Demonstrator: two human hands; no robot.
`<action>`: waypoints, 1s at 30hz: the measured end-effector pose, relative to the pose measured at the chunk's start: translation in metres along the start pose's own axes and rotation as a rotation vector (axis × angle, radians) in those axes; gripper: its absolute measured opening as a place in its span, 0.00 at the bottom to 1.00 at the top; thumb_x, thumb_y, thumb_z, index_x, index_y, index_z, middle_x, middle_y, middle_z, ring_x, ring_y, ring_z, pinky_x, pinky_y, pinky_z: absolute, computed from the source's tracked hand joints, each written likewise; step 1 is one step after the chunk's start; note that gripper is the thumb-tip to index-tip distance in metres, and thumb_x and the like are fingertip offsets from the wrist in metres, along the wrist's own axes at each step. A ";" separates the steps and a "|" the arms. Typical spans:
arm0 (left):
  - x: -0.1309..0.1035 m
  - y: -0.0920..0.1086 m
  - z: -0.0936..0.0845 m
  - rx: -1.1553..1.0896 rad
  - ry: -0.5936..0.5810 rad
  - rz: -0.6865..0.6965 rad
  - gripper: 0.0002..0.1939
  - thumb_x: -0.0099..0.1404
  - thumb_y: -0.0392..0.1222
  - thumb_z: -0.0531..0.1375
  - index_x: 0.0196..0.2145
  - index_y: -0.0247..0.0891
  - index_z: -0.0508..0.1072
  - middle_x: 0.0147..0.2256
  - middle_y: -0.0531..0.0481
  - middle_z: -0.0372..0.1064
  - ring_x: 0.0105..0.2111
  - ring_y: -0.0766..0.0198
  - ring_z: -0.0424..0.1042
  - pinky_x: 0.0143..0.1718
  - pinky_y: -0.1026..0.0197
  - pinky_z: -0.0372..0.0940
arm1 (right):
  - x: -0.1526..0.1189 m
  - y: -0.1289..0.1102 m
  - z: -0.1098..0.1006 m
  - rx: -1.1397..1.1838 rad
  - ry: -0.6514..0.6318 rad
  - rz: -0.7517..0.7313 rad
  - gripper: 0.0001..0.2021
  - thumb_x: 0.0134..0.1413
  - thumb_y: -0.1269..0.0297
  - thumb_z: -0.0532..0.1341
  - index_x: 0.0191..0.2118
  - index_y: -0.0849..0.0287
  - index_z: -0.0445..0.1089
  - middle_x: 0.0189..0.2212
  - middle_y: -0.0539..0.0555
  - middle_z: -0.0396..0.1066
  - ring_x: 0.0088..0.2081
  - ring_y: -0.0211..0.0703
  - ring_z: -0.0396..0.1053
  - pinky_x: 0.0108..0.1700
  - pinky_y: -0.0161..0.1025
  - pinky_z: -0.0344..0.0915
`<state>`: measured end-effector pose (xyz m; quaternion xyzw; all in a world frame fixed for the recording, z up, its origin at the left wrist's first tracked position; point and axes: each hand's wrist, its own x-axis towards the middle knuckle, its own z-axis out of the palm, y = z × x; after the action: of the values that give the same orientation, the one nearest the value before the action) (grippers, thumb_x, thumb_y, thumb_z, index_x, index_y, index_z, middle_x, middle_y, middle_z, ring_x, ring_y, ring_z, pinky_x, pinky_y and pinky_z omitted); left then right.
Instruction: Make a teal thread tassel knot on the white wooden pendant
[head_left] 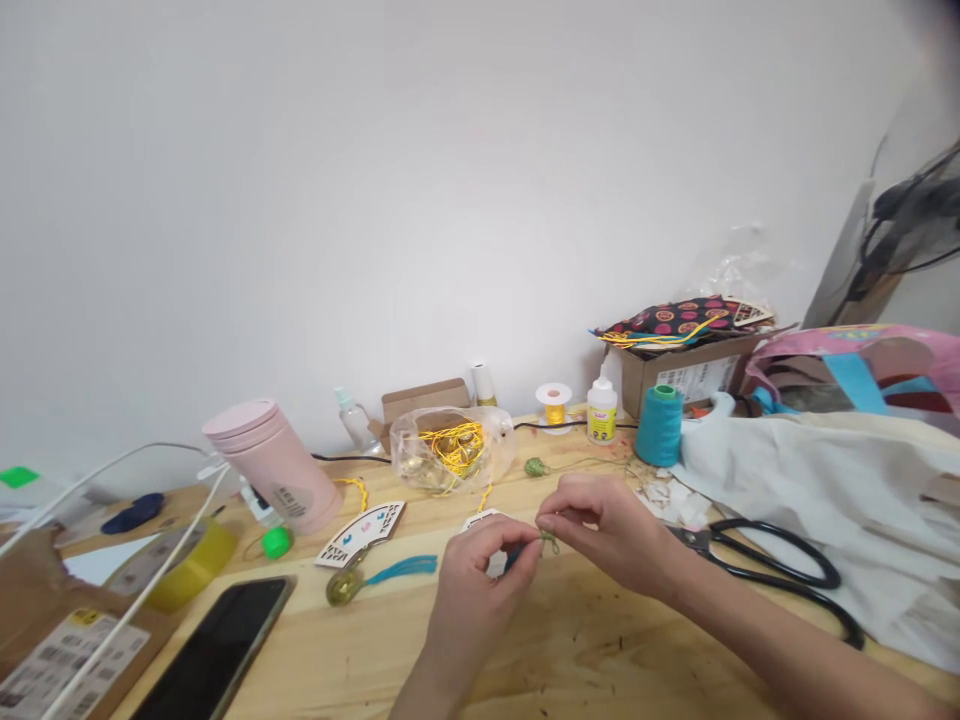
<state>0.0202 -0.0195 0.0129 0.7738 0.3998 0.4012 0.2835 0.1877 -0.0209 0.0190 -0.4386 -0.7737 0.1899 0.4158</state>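
On the pale wooden tabletop (360, 665), a black rectangular phone (217, 645) lies at the near left. The left hand (480, 568) and the right hand (606, 522) meet nearby, fingertips nearly touching, each pinching narrowly at a thin, looped green cord (553, 545) just above the wood; a small dark item in the left fingers is too hidden to identify. Black-handled metal scissors (699, 540) lie beside the right forearm. Left of the hands rests a white, fan-shaped ornament (363, 533) with a blue thread tassel (401, 568). Farther back stand a pink lidded cup (274, 465), a clear plastic bag (411, 455) holding yellow cords, a teal thread cone (660, 428) and a white squeeze bottle (601, 412) with a yellow label.
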 end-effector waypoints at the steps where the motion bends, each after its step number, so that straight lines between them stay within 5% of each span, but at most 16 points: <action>1: -0.001 -0.001 0.000 -0.016 0.014 -0.009 0.06 0.55 0.38 0.56 0.25 0.37 0.71 0.24 0.51 0.69 0.26 0.66 0.66 0.28 0.65 0.61 | 0.000 -0.001 0.001 0.026 -0.010 0.020 0.07 0.50 0.69 0.57 0.27 0.60 0.71 0.19 0.48 0.66 0.23 0.33 0.60 0.24 0.29 0.54; 7: -0.002 -0.007 0.000 -0.083 0.145 -0.104 0.06 0.55 0.41 0.57 0.26 0.37 0.72 0.24 0.51 0.69 0.26 0.65 0.66 0.28 0.64 0.62 | -0.003 -0.006 0.005 -0.101 -0.029 -0.095 0.09 0.52 0.70 0.54 0.24 0.61 0.68 0.17 0.47 0.60 0.21 0.32 0.56 0.24 0.30 0.51; 15: -0.002 -0.008 0.003 -0.146 0.169 -0.127 0.06 0.55 0.41 0.58 0.26 0.37 0.72 0.25 0.50 0.69 0.27 0.64 0.67 0.29 0.64 0.63 | -0.008 -0.006 0.004 -0.195 -0.024 -0.213 0.09 0.54 0.69 0.51 0.29 0.61 0.67 0.19 0.49 0.60 0.21 0.33 0.57 0.25 0.31 0.50; 19: -0.001 -0.007 0.004 -0.166 0.177 -0.155 0.06 0.54 0.41 0.58 0.25 0.36 0.72 0.24 0.50 0.69 0.26 0.65 0.66 0.29 0.64 0.63 | -0.008 -0.007 0.004 -0.152 -0.014 -0.129 0.07 0.52 0.66 0.54 0.30 0.60 0.68 0.18 0.47 0.61 0.20 0.32 0.56 0.24 0.30 0.50; 24: -0.001 -0.006 0.003 -0.179 0.186 -0.171 0.05 0.52 0.40 0.59 0.25 0.36 0.72 0.24 0.50 0.70 0.26 0.65 0.67 0.28 0.64 0.63 | -0.008 -0.009 0.006 -0.100 -0.050 0.067 0.11 0.51 0.56 0.55 0.31 0.58 0.67 0.11 0.40 0.44 0.14 0.30 0.46 0.18 0.29 0.41; 30: 0.000 -0.003 0.004 -0.295 0.151 -0.235 0.06 0.50 0.41 0.60 0.24 0.36 0.73 0.23 0.51 0.70 0.25 0.66 0.66 0.27 0.66 0.62 | -0.007 -0.009 0.006 0.011 -0.095 0.089 0.11 0.55 0.62 0.51 0.27 0.60 0.64 0.12 0.41 0.47 0.16 0.31 0.46 0.18 0.29 0.41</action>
<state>0.0220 -0.0185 0.0088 0.6395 0.4446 0.4765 0.4078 0.1798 -0.0311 0.0178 -0.4608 -0.7714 0.2330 0.3719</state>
